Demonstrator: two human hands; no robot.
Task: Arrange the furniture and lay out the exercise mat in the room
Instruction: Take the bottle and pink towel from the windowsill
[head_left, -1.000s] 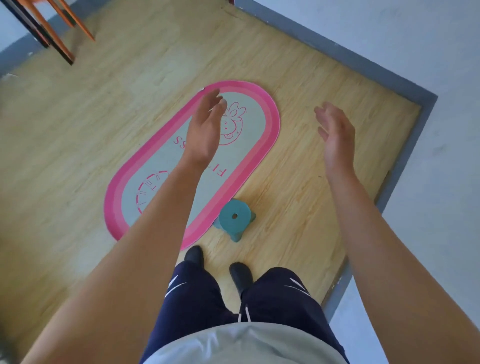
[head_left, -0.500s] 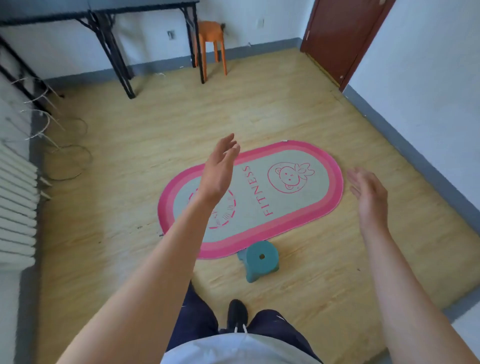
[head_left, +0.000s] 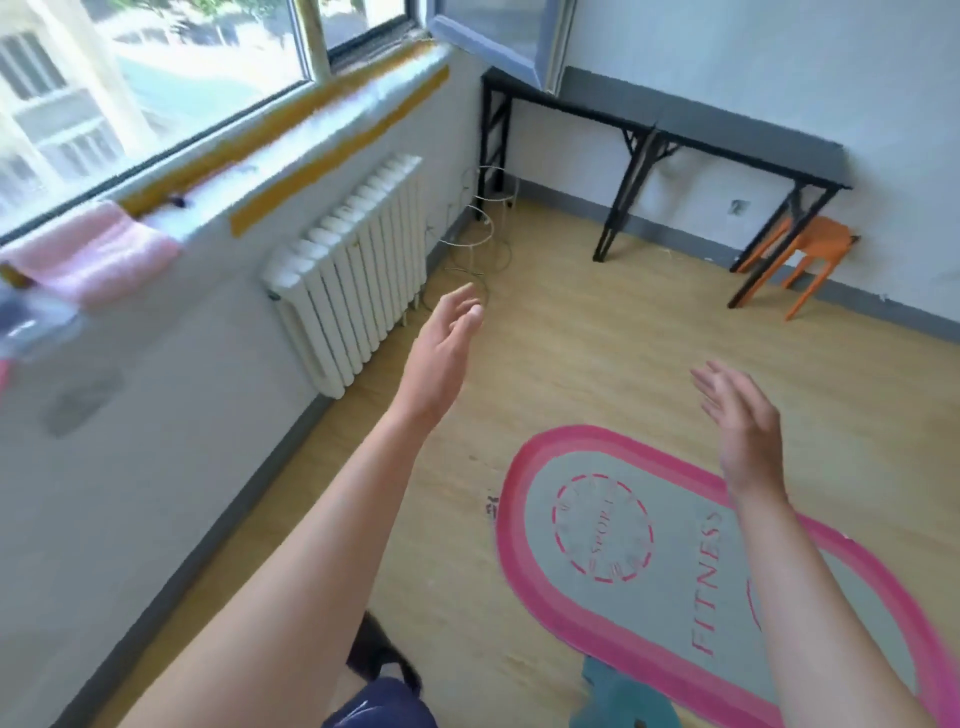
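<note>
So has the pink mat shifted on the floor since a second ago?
No. The mat still lies with its round-logo end toward the radiator and the teal stool at its long edge; only the camera turned.

teal stool (head_left: 621, 701) cut off, windowsill (head_left: 291, 140) blurred

Bare, lightly furnished room in a home or flat

Pale wood-plank floor (head_left: 597, 338); white radiator (head_left: 353, 270) under a wide window (head_left: 156, 78) at upper left; long black-legged bench (head_left: 701, 127) and orange stool (head_left: 826, 236) along the far wall at upper right; pink-rimmed mat (head_left: 675, 519) lettered FITNESS at lower right.
</note>
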